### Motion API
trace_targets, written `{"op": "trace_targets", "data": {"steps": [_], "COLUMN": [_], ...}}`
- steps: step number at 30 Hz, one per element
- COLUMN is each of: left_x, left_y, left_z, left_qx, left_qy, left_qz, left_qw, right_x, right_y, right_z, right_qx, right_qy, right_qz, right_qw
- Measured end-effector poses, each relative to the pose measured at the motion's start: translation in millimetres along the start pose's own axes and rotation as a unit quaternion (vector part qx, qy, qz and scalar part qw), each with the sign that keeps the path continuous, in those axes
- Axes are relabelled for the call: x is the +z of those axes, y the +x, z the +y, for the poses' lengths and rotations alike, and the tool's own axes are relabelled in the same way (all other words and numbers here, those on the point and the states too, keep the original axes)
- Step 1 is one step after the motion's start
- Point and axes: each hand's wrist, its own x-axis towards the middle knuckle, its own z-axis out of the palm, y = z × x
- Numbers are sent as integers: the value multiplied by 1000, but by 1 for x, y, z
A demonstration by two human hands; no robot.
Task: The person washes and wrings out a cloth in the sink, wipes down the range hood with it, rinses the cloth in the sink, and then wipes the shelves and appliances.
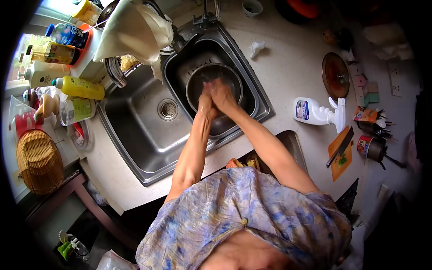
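Note:
Both hands meet over a round metal basin (237, 96) that sits in the right bowl of the steel sink (265, 108). My left hand (206, 102) is pressed against my right hand (222, 95), and motion smears their fingers. A pinkish patch shows at the fingertips; whether it is skin or something held, I cannot tell. The inside of the basin is dark and partly covered by the hands. Beside it, the left sink bowl (144, 117) shows its drain strainer (168, 109).
A pale cloth (135, 33) hangs by the faucet (114, 72). Left of the sink stand a yellow bottle (83, 87) and several other containers. On the right counter are a white spray bottle (315, 111), a round lid (335, 75), and a knife (341, 146) on an orange cutting board (338, 169).

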Motion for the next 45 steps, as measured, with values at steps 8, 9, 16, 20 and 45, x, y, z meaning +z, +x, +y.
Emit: {"op": "trace_targets", "data": {"steps": [8, 9, 16, 20, 45], "left_x": [-8, 9, 50, 26, 20], "left_y": [10, -4, -40, -15, -10], "left_z": [22, 24, 50, 24, 24], "left_qx": [-27, -68, 71, 88, -135], "left_qy": [149, 7, 259, 419, -257], "left_qz": [-40, -74, 162, 229, -324], "left_qw": [988, 995, 950, 874, 901], "right_x": [0, -6, -18, -3, 3], "right_y": [-30, -18, -15, -9, -2], "right_z": [-28, -18, 15, 28, 5], "right_qx": [-163, -83, -118, -102, -167], "right_qy": [-74, -76, -253, -446, -13], "right_qz": [101, 73, 99, -120, 157], "right_qw": [979, 991, 955, 881, 973]}}
